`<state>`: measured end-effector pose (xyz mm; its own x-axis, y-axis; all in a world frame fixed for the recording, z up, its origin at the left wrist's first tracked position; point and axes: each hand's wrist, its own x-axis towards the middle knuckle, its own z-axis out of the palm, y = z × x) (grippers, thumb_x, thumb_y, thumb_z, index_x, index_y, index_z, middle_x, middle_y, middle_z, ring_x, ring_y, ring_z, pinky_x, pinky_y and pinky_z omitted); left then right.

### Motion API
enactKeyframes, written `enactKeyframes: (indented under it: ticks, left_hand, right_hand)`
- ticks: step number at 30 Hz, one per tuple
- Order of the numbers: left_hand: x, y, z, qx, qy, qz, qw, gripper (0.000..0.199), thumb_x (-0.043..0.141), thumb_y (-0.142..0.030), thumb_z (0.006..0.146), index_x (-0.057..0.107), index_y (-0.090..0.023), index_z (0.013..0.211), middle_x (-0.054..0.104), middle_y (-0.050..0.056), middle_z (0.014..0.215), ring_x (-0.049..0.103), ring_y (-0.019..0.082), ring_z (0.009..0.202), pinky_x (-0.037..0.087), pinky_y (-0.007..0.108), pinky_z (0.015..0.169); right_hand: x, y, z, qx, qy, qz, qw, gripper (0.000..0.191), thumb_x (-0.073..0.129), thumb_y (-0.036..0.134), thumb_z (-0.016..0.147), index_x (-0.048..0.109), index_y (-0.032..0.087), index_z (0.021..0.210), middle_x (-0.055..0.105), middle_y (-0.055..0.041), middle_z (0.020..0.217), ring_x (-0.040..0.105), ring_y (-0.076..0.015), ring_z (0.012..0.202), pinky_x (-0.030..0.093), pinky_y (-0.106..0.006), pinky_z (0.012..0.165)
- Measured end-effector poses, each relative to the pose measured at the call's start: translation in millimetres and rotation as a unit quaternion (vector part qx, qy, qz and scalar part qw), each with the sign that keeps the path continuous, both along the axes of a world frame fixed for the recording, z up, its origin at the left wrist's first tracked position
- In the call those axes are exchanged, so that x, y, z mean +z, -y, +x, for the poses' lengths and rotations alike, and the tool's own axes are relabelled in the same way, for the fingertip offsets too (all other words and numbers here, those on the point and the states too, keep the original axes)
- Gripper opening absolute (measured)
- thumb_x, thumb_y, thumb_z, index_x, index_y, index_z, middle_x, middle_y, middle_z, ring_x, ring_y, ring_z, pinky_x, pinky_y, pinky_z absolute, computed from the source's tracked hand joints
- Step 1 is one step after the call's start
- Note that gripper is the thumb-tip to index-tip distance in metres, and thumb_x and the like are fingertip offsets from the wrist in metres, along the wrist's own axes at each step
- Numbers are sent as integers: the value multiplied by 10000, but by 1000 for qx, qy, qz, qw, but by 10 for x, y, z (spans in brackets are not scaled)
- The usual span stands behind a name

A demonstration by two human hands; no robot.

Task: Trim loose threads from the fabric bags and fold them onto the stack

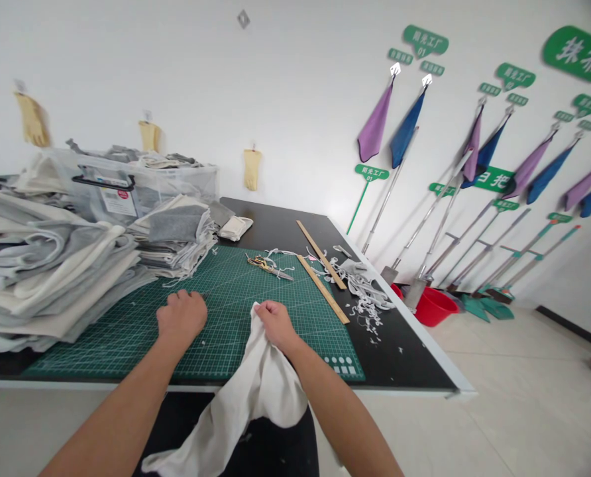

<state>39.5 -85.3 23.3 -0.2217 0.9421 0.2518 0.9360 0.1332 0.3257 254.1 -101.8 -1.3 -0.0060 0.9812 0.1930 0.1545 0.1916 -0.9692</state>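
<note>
A white cloth (260,391) hangs from my right hand (275,321), its top edge pinched between thumb and fingers. It drapes over the table's front edge and down onto my lap. My left hand (181,315) is closed above the green cutting mat (220,298), to the left of the cloth and apart from it; whether anything is inside its fingers is hidden. Gold-handled scissors (270,267) lie on the mat beyond both hands. Two wooden rulers (324,289) rest on the right, one on the mat's edge and one just past it.
Stacks of grey and white fabric (52,265) fill the left side, before a clear plastic bin (176,182). Fabric scraps (365,285) lie on the black table (405,351) at right. A red bucket (434,307) and mops stand beyond.
</note>
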Motion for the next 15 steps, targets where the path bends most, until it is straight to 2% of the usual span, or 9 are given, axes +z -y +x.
enactKeyframes:
  ticks: [2, 4, 6, 8, 10, 13, 15]
  left_hand:
    - [32, 86, 56, -21, 32, 24, 999, 319, 391, -285, 951, 597, -89, 1094, 560, 205, 1218, 457, 378, 1234, 386, 596, 954]
    - [57, 201, 151, -69, 79, 43, 994, 400, 286, -275, 957, 603, -69, 1088, 555, 262, 1217, 412, 431, 1270, 332, 634, 980]
    - [56, 328, 284, -142, 145, 47, 978, 414, 295, -331, 955, 617, -114, 1099, 591, 229, 1220, 436, 390, 1281, 320, 566, 1044]
    - [27, 440, 438, -213, 225, 37, 950, 416, 358, -396, 945, 570, -164, 1217, 609, 159, 1274, 512, 295, 1248, 359, 442, 1069]
    - [-15, 521, 589, -260, 311, 18, 914, 502, 409, -441, 927, 464, -161, 1340, 598, 140, 1323, 556, 242, 1224, 404, 375, 1049]
    - [-50, 605, 756, -295, 420, -11, 858, 557, 461, -425, 899, 398, -124, 1364, 607, 149, 1307, 590, 224, 1188, 449, 355, 1007]
    - [-37, 663, 809, -313, 469, -41, 825, 494, 491, -386, 880, 455, -123, 1297, 678, 125, 1159, 651, 224, 1059, 495, 355, 928]
  right_hand:
    - [2, 4, -3, 1, -2, 2, 1000, 344, 617, 447, 807, 563, 183, 593, 451, 61, 528, 384, -100, 509, 302, -229, 504]
    - [9, 12, -5, 8, -4, 6, 1000, 339, 611, 449, 803, 595, 179, 600, 459, 54, 530, 382, -105, 516, 299, -233, 506]
    - [26, 27, -4, 19, -7, 11, 1000, 343, 605, 451, 809, 625, 172, 610, 459, 49, 534, 377, -107, 521, 299, -235, 515]
    - [56, 50, 0, 33, -12, 19, 999, 353, 602, 458, 816, 649, 168, 620, 476, 41, 550, 391, -111, 543, 316, -236, 540]
    - [92, 77, 10, 46, -19, 26, 998, 367, 601, 475, 818, 664, 164, 633, 510, 30, 580, 418, -119, 572, 344, -239, 570]
    - [133, 116, 38, 52, -34, 34, 997, 400, 587, 509, 824, 660, 158, 645, 524, 21, 595, 424, -122, 575, 360, -241, 570]
    - [145, 139, 68, 43, -44, 39, 997, 418, 587, 525, 824, 642, 157, 634, 498, 25, 580, 399, -115, 556, 340, -235, 539]
